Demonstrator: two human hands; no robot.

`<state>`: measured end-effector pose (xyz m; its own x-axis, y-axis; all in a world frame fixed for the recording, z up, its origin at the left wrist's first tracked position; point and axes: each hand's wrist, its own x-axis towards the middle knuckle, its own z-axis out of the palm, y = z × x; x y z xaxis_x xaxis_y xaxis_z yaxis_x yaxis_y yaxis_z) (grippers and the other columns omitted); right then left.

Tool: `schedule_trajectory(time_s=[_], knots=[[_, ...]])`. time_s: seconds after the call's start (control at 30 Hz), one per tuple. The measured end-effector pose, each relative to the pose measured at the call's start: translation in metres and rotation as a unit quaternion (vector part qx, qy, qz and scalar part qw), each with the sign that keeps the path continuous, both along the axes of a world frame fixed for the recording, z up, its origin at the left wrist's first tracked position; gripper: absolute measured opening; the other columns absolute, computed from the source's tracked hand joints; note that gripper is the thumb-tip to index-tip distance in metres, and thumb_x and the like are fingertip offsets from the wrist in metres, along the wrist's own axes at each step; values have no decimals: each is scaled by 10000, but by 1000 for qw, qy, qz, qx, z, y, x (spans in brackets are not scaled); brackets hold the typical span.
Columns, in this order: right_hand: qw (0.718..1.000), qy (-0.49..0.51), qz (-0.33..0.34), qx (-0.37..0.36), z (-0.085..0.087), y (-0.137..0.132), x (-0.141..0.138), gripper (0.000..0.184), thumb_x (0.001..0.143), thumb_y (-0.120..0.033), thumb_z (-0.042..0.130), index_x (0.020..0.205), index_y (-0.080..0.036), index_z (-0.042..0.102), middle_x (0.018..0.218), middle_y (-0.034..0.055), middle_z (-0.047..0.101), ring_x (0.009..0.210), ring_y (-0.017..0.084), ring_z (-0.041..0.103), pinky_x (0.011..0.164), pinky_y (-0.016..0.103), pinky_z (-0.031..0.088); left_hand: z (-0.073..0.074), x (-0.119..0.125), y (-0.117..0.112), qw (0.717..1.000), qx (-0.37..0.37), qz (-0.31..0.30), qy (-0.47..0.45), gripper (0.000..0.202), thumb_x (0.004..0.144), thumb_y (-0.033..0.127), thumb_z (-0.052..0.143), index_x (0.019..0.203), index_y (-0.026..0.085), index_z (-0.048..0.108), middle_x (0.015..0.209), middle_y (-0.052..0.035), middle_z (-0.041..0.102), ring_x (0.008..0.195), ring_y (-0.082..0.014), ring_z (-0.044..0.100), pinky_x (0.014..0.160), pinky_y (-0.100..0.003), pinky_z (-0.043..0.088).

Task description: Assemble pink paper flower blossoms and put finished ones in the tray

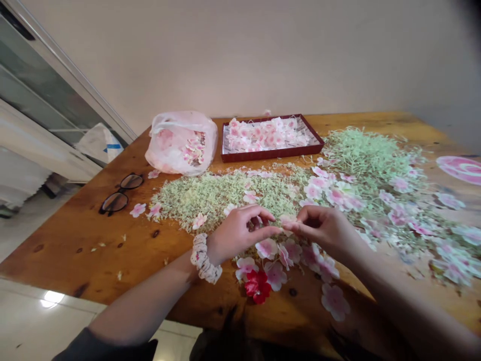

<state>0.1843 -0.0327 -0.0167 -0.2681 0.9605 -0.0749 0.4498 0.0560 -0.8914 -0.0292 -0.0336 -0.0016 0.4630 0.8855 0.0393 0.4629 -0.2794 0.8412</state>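
- Head view: on the left side of the wooden table (63, 250) lie black glasses (114, 202), with 1 pink-and-white flower (138, 209) near them.
- Next, at the back, sits a see-through plastic bag (165, 150). Little pink bits (194, 149) show in it.
- A pile of pale green bits (191, 200) spreads out in front of the bag, with some flowers on top.
- The left hand (240, 228) has a puffy hair tie (206, 258) at its wrist. Its thumb and fingers are bent, with a narrow gap, right by the pale pink flower (288, 220). I cannot tell if they pinch it.
- 1 red flower (257, 287) lies near the front, touching pink ones.
- At the back, a dark red tray (272, 155) holds lots of pink flowers.
- The pale pink flower is between the 2 hands. The right hand (323, 228) pinches it with thumb and finger.
- Stringy green stuff (372, 153) is heaped on the right, with more flowers in front.
- Far right is a pink oval (462, 169) with a white swirl.
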Motion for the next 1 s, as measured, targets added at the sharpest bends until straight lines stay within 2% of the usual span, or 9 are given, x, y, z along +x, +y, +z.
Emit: schedule_trajectory(time_s=[0.17,0.37,0.47,0.57,0.67,0.77,0.9,1.0], knots=[[999,13,35,-10,4,-9,-10,370,693,-479,720,569,-172,556,487,-4,560,451,96,459,425,210,319,-4,4,-5,994,-76,-8,-73,282,800,408,641,943,166,640,850,-22,658,705,-121,581,644,-232,447],[999,33,39,13,3,-10,-10,405,659,-466,757,540,-182,493,441,-35,494,405,76,412,390,203,276,-8,1,-3,984,-103,21,-144,192,753,332,706,760,147,654,736,-11,657,664,-94,586,625,-203,453],[998,50,29,0,6,-8,-6,371,697,-472,728,573,-186,527,424,-33,506,364,76,419,367,203,291,-7,-2,-2,975,-138,37,-171,205,754,340,703,753,150,627,649,15,631,514,-62,545,498,-175,427],[997,68,9,-23,9,-6,-1,323,757,-497,662,680,-190,598,393,-37,514,303,75,400,329,201,293,-3,-4,-3,969,-170,46,-171,227,782,381,669,802,163,611,531,50,580,350,-38,432,349,-157,317],[996,82,-8,-27,13,-5,2,313,785,-502,631,773,-190,632,438,-27,552,315,67,406,326,191,300,1,-5,-3,974,-149,49,-164,216,799,371,657,792,159,617,482,61,544,334,-20,381,343,-144,276],[996,87,-23,-19,17,-2,4,311,802,-489,619,745,-184,634,549,-6,595,367,52,422,349,183,313,1,-5,-1,975,-118,49,-181,208,813,349,647,761,156,590,494,62,531,386,-22,419,392,-139,311],[994,89,-59,26,18,2,6,324,807,-454,631,645,-175,601,483,-31,499,398,48,396,373,181,294,-4,-6,2,975,-92,53,-196,211,842,358,608,781,164,553,553,55,530,457,-42,457,454,-159,357],[994,97,-58,5,17,2,5,333,810,-455,628,632,-179,571,458,-45,453,402,52,377,376,187,276,-6,-6,3,981,-32,75,-177,185,851,342,595,809,165,562,671,29,549,567,-61,489,540,-179,392]])
